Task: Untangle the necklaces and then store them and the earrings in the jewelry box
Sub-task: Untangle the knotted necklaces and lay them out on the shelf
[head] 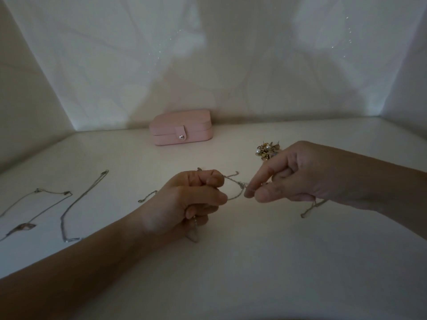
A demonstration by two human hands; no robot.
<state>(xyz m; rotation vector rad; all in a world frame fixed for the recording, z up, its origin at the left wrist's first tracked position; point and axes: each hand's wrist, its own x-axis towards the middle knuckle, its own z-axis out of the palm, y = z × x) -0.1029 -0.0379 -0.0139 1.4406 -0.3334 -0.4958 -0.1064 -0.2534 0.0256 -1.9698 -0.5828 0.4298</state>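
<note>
A knot of thin silver necklace chains (240, 186) hangs between my two hands above the white table. My left hand (194, 202) grips the chains in curled fingers, and a pendant (193, 235) dangles below it. My right hand (298, 176) pinches the tangle between thumb and forefinger, with a loop of chain (310, 210) trailing under it. Two separated necklaces lie stretched on the table at the left, one (46, 204) with a pendant and one (80, 204) plain. A closed pink jewelry box (180, 127) with a snap tab stands at the back. A pile of gold and pearl earrings (266, 150) lies behind my right hand.
The white table (231, 273) is enclosed by white walls at the back and on both sides. A loose chain end (147, 196) shows just left of my left hand. The light is dim.
</note>
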